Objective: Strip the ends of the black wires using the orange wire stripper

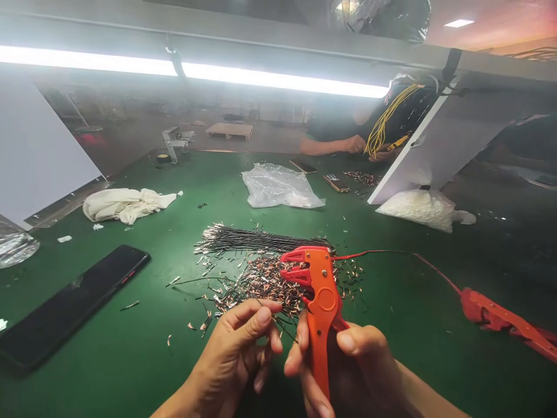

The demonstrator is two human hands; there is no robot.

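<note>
Firstly, left hand: thumb and forefinger together, pinched on one thin black wire, slanting down from the pinch toward the right fingertips; contact with these, cannot tell. Other left fingers loosely curled below.

Right hand: fingers and thumb wrapped about the handles of one orange-and-red wire stripper, upright, with head above the right fingers and jaws parted, pointing left. Squeeze on the handles: cannot tell.

Directly beyond the left fingertips: one heap of wire clippings, black and copper-coloured. Farther beyond, behind the stripper head: one bundle of black wires, laid crosswise, pale ends to the left.

Left of the left fingers: one loose wire, one short wire piece, one large black phone; beyond the phone, one crumpled white cloth.

Right of the right fingers: one red tool, well apart, with one red strand between tool and stripper.

Far beyond both sets of fingers: one clear plastic bag, flattened; two smaller handsets; one bag of white material, against a white panel; another person's hand beside yellow wires.

Beneath everything near the fingers: one green tabletop. Overhead, past the fingers: one lit tube lamp.
</note>
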